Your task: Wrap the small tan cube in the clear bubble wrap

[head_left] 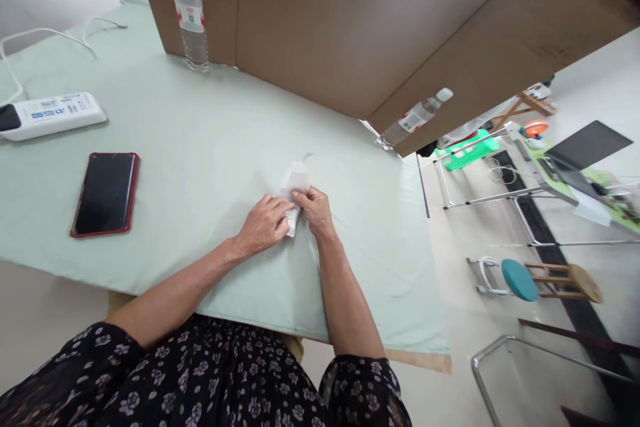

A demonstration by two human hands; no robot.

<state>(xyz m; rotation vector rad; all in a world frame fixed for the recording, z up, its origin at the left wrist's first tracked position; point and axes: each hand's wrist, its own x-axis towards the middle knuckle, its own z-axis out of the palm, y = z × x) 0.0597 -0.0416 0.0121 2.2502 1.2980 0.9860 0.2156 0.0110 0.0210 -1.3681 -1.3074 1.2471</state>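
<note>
We see both hands meeting on a small white packet (297, 181), which lies flat on the pale green cover of the bench (210, 140). It sits about midway between the near edge and the far edge, somewhat toward the right edge. The left hand (263, 223) rests palm down with its fingers curled, their tips pressing the packet's near end from the left. The right hand (314, 210) comes in from the other side, with thumb and forefinger closed in a pinch on the same end. The two hands are almost touching. The far end of the packet sticks out free beyond the fingers, and we cannot tell what it is made of or what is inside.

Well apart from the hands, toward the left edge, we find a dark phone in a red case (105, 192) lying face up. Beyond it, near the far left corner, is a white power strip (55, 113). A clear water bottle (191, 10) stands upright by the far edge, just beside a wall of brown cardboard (350, 20). A second bottle (415, 119) leans tilted at the far right corner, against the cardboard.
</note>
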